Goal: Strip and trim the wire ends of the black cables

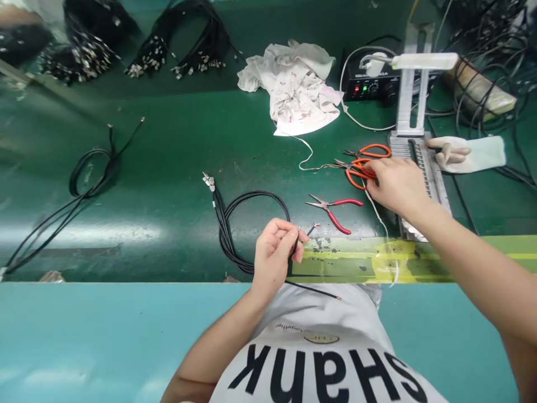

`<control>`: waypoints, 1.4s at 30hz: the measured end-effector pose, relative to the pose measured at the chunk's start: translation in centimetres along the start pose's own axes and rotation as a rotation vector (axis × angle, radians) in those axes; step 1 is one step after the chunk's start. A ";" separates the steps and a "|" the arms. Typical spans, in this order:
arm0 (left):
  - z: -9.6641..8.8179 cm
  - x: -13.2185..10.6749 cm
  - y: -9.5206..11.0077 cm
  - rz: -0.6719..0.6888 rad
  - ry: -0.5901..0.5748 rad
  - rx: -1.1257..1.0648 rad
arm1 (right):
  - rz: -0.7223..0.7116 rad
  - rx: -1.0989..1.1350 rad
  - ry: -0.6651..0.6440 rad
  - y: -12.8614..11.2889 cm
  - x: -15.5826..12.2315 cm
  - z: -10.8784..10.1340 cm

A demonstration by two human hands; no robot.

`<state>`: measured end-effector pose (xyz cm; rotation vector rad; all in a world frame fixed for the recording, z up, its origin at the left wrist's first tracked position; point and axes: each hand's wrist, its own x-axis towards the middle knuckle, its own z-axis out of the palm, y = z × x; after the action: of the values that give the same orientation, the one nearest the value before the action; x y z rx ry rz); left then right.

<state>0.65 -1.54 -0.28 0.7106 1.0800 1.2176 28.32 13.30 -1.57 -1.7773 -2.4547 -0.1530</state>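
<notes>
In the head view, the risks are judged first. The black cable (251,197) is pinched close to its bared tip, so the fine end could be bent or frayed if the pinch were tightened or the tip dragged over the bench (168,168). The rest of the cable lies coiled on the bench, with its connector (208,180) at the far end; a tug could pull the coil towards the edge. The orange-handled scissors (366,163) lie beside a thin white cord (308,157) and a 2nd tool, the red-handled pliers (335,208), so the cord could be snagged if the scissors were lifted carelessly.

The left hand (274,254) is held just above the near edge of the bench. Its fingers (289,238) are closed together, thumb against fingertips, clamped on the cable a little behind the tip.

The right hand (396,182) is stretched out beside the metal rail (432,173). Its fingers (371,170) are curled down onto the scissor handles; whether they are threaded through the loops cannot be told
</notes>
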 end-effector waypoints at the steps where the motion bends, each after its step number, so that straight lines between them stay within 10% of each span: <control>1: -0.1 0.0 0.0 -0.003 0.000 -0.008 | -0.012 -0.012 -0.005 0.0 0.0 0.1; 9: -1.6 0.2 0.4 -0.063 -0.059 0.039 | 0.059 0.207 0.021 -0.5 0.1 -2.5; 16: -2.6 0.1 0.8 -0.109 -0.040 0.016 | -0.092 0.889 -0.282 -7.5 -4.2 -4.6; 28: -2.7 -0.9 2.2 -0.052 -0.034 -0.099 | -0.477 0.191 0.124 -12.4 -5.4 -4.2; 42: -2.7 -0.8 1.7 -0.073 -0.018 -0.054 | -0.552 -0.117 0.194 -12.6 -5.2 -6.0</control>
<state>-2.47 -2.24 0.47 0.6343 1.0453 1.1712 18.11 3.65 3.39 -1.0100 -2.7595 -0.4934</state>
